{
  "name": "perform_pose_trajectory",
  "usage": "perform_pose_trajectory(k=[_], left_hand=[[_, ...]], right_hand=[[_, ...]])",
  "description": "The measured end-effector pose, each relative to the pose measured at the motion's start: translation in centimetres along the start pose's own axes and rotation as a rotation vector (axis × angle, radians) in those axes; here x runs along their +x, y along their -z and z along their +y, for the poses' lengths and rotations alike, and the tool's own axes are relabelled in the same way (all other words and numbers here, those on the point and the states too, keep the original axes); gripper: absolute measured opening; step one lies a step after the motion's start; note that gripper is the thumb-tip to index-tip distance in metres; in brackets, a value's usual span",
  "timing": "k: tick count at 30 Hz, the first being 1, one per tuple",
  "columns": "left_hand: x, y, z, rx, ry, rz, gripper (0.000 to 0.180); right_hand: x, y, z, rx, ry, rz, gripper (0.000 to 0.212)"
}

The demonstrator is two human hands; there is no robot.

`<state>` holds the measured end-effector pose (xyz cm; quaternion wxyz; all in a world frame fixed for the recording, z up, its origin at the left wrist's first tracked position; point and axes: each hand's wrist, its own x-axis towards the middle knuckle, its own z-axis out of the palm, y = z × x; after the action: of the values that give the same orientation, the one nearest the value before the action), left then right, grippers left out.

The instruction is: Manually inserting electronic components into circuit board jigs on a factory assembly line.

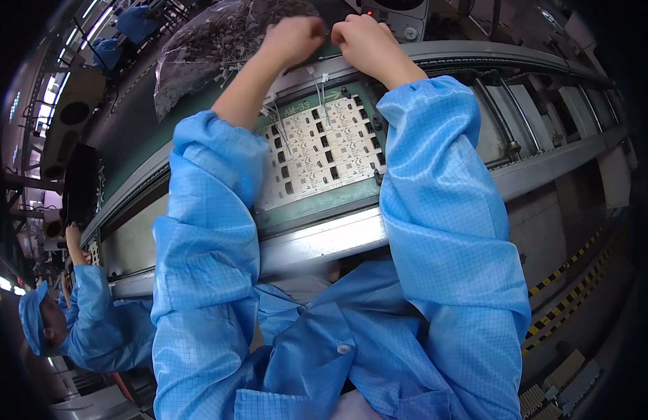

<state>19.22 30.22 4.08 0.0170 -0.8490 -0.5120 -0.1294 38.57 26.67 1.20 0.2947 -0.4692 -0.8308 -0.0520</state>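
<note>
White board panel [311, 154] is sitting in a green carrier [303, 210] right in front of the person, between the near metal rail [324, 238] and the far rail [464, 50]. It's dotted with rows of black parts, and a few thin pale leads [322, 98] hang over its far edge onto the surface. Part of its left side is behind the left sleeve [212, 231].

Both hands are past the panel, up around the far rail, pretty close together but not touching. The left hand [294, 38] is blurry with the fingers curled in; can't tell if it's got hold of anything. Right hand [366, 43] is bent over with fingers curled too, fingertips mostly tucked out of sight, so same deal there, no idea what's in it.

Off to the left of the hands there's a big clear plastic bag [205, 56] stuffed with small greyish bits. Further down the line on the left, a co-worker [100, 336] in blue is reaching toward the rail.
</note>
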Motion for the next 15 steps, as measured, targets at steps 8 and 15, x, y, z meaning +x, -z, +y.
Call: perform_pose_trajectory(k=[8, 15], left_hand=[[-7.7, 14.5, 0.6, -0.6, 0.073, 0.479, 0.012], [-18.2, 15.2, 0.6, -0.786, 0.047, 0.251, 0.024]], right_hand=[[0.1, -1.8, -2.3, -0.179, 0.078, 0.044, 0.022], [-0.5, -2.0, -2.3, -0.07, 0.039, 0.077, 0.015]])
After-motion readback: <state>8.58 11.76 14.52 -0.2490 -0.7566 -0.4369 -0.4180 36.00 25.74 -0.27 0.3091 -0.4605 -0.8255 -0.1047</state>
